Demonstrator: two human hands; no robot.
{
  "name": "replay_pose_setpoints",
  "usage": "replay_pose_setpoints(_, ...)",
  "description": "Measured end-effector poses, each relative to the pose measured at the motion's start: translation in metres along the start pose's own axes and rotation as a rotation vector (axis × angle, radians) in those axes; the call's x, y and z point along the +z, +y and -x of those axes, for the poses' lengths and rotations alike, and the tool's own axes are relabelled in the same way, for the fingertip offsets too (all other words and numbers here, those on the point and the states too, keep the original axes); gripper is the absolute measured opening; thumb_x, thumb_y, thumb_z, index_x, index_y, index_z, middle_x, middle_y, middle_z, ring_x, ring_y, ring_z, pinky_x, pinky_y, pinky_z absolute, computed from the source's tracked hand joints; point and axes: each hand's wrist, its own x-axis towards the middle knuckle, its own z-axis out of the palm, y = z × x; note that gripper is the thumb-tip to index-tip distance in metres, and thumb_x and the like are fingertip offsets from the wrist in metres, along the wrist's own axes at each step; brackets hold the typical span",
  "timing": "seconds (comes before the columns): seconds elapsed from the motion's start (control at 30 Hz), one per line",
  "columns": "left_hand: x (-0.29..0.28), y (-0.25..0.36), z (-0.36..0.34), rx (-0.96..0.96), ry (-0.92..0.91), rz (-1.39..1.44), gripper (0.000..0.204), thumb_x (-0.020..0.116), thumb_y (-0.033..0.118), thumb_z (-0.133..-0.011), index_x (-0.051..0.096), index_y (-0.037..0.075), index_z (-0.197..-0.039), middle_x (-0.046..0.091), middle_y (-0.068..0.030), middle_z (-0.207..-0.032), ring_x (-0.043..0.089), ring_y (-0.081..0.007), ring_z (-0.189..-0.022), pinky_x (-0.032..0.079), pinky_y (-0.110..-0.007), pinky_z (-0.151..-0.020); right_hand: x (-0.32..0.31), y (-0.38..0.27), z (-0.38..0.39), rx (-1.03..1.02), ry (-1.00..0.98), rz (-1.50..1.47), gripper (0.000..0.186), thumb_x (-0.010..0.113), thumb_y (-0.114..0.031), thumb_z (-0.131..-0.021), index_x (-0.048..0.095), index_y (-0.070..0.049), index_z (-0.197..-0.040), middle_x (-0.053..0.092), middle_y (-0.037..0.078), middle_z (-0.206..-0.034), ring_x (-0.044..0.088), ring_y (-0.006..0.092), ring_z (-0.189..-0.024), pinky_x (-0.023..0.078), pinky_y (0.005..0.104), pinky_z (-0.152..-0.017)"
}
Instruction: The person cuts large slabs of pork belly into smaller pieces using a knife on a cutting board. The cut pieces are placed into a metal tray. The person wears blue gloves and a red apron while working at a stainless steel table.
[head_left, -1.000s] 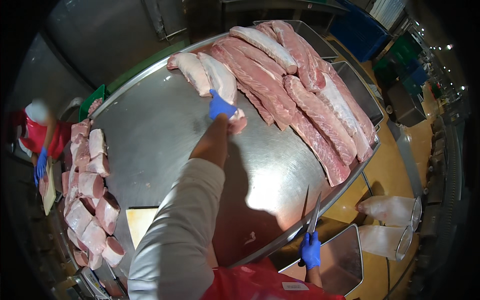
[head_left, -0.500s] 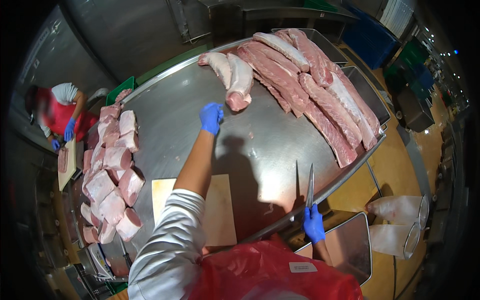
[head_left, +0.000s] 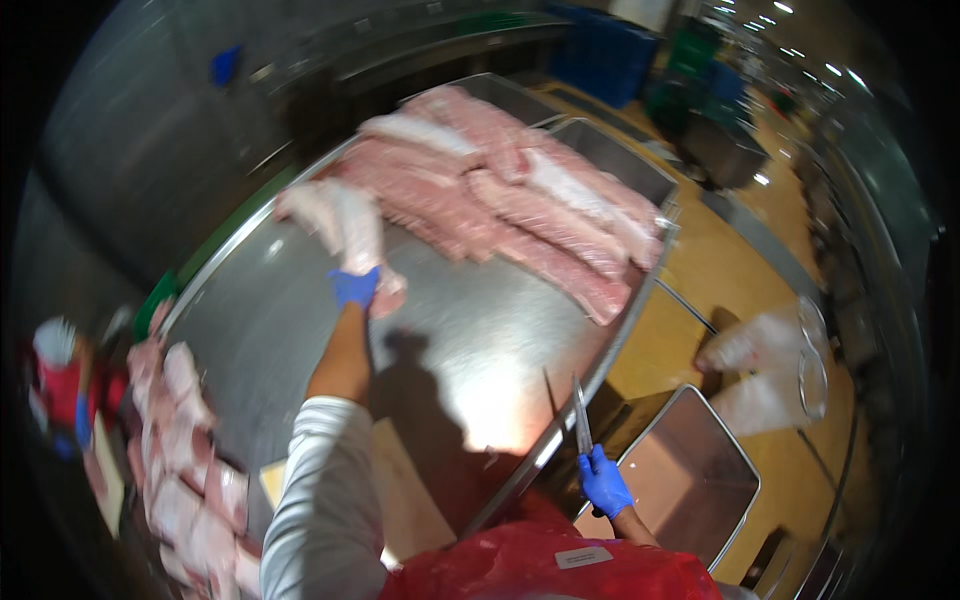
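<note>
Meat is what we have in our left hand: its blue-gloved fingers are clenched on the near end of a long pale pork cut lying on the steel tabletop, just beside the big pile of similar cuts. Our right hand is wrapped around the handle of a knife, blade pointing up and away near the tabletop's edge, above a metal tray. We judge the pull goes best with a firm grip low on the cut, sliding it flat toward the cutting board while we keep the blade well apart from the reaching arm.
</note>
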Motion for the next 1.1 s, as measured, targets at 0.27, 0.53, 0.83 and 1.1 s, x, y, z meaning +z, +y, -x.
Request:
replay_pose_setpoints(0.27,0.043,0.133,0.067,-0.031,-0.035,-0.374,0.118,0.086,0.037,-0.069,0.019,-0.014,-0.152,0.061,-0.0290,-0.130,0.065,-0.0369,-0.117,0.054,-0.046,-0.097,-0.059,0.028,0.011,0.257,0.179,0.162,0.035,0.044,-0.038,-0.106,0.046,-0.004,-0.113,0.065,0.019,-0.080,0.060,0.0294,-0.048,0.048,0.0405,-0.036)
replay_pose_setpoints(0.53,0.032,0.012,-0.022,0.259,-0.079,-0.218,0.095,0.091,0.027,-0.062,0.048,-0.010,-0.138,0.064,-0.0276,-0.126,0.066,-0.0351,-0.113,0.055,-0.043,-0.094,-0.049,0.002,-0.019,0.143,0.142,0.092,0.034,0.047,-0.035,-0.106,0.046,-0.002,-0.114,0.066,0.033,-0.091,0.063,0.0541,-0.086,0.049,0.0591,-0.076)
replay_pose_setpoints(0.83,-0.022,-0.064,0.159,-0.035,-0.667,0.547,0.053,0.081,0.025,-0.077,0.065,-0.004,-0.118,0.070,-0.0117,-0.103,0.067,-0.0219,-0.088,0.057,-0.038,-0.071,-0.022,0.006,-0.022,-0.024,0.107,0.106,0.029,0.048,-0.032,-0.106,0.048,-0.003,-0.106,0.066,0.023,-0.076,0.067,0.0360,-0.065,0.052,0.0492,-0.063)
replay_pose_setpoints(1.1,-0.258,-0.079,0.308,0.400,-0.719,0.020,0.064,0.080,0.028,-0.071,0.060,0.003,-0.127,0.070,-0.0202,-0.105,0.067,-0.0343,-0.102,0.055,-0.043,-0.089,0.023,0.002,0.003,-0.123,-0.100,0.012,0.020,0.050,-0.021,-0.107,0.047,-0.004,-0.099,0.056,0.008,-0.064,0.056,0.0153,-0.050,0.048,0.0332,-0.047)
